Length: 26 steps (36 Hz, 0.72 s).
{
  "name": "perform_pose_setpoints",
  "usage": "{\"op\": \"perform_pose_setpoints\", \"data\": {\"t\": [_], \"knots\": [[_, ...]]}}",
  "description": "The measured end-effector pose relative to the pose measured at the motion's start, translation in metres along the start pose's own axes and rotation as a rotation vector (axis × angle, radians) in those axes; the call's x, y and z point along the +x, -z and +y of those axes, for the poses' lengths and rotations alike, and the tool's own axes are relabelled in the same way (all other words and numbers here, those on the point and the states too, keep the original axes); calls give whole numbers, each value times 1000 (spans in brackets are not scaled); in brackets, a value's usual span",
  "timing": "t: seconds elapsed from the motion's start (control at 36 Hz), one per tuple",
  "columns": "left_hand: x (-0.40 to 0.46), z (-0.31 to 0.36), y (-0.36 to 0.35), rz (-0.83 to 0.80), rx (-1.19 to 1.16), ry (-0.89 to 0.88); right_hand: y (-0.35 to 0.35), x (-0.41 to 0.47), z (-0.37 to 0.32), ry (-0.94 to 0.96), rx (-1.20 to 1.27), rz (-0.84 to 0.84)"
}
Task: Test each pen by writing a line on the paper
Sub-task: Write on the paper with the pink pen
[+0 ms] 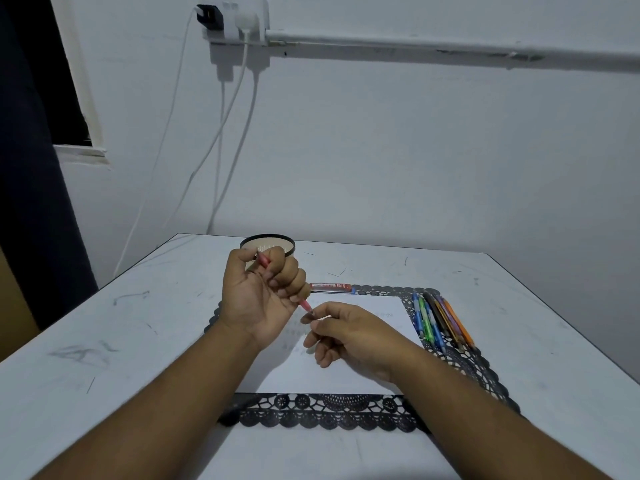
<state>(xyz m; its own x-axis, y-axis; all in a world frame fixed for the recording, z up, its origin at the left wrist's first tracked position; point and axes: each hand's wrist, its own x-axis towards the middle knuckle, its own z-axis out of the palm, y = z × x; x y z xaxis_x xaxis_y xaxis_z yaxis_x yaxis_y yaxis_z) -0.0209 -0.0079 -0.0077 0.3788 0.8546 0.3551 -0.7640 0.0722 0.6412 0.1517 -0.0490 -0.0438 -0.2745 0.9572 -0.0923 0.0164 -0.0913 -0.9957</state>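
My left hand [258,292] is raised above the table with its fingers curled round a pink pen [265,260]. The pen's lower end pokes out toward my right hand [346,332], whose thumb and forefinger pinch the tip of the pen just above the white paper [346,375]. The paper lies on a black lace mat [322,412] and carries faint marks near its middle and top right. Several coloured pens [440,320] lie side by side on the mat to the right of the paper.
A red pen packet [330,287] lies just beyond the paper. A round black-rimmed cup [267,243] stands at the table's far edge behind my left hand. White cables hang down the wall at the back left. The white table [104,341] is scuffed.
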Motion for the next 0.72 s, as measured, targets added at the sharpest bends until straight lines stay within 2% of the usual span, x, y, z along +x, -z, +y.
{"op": "perform_pose_setpoints", "data": {"t": [0.72], "knots": [[1,-1,0,15,17,-3,5,-1,-3,-4,-3,8]]}}
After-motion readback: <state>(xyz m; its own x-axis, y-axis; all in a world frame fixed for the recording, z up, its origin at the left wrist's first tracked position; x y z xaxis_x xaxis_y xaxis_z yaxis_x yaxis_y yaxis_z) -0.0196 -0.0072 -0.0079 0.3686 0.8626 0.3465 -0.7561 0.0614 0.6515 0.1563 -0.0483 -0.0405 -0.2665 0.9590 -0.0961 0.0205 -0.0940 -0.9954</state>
